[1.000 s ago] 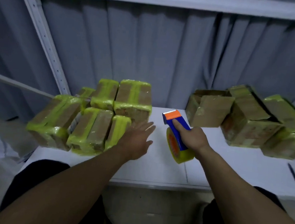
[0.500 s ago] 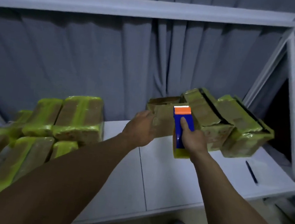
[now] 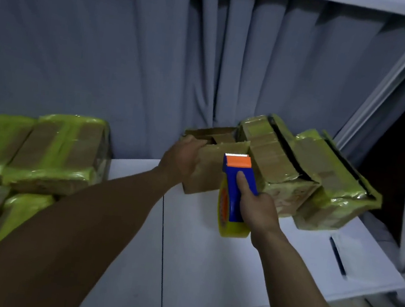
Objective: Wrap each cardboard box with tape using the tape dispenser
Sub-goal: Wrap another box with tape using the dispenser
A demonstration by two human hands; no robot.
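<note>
Seen from the head camera, the left grip [image 3: 183, 158] is curled over the top corner of a plain cardboard box [image 3: 207, 177], with the fingers hooked over its upper edge. The box sits on the white bench [image 3: 208, 261] directly under that grip. Just to its right it is crowded by two boxes already covered in tape [image 3: 274, 159].

The right grip [image 3: 258, 208] is closed round the blue handle of the tape dispenser [image 3: 231, 192], with the forefinger laid along its back. It holds the dispenser up off the bench, with the orange head and toothed cutter pointing upward and the yellowish roll hanging below the handle. The dispenser is right in front of the bare box's face, though I cannot tell if it touches. Well off to the left of the left grip is a stack of wrapped boxes [image 3: 51, 152], glossy with yellow-green tape.

The bare box looks light and thin-walled, and its top flaps seem loose, so I reckon it would buckle if squeezed in the middle. It would be better held at a corner or edge, where the card is stiffest, or with a flat palm on top to pin the flaps. Plain card should give a sure hold, but the taped neighbours look slippery. The cutter's teeth look sharp enough to keep fingers clear of.
</note>
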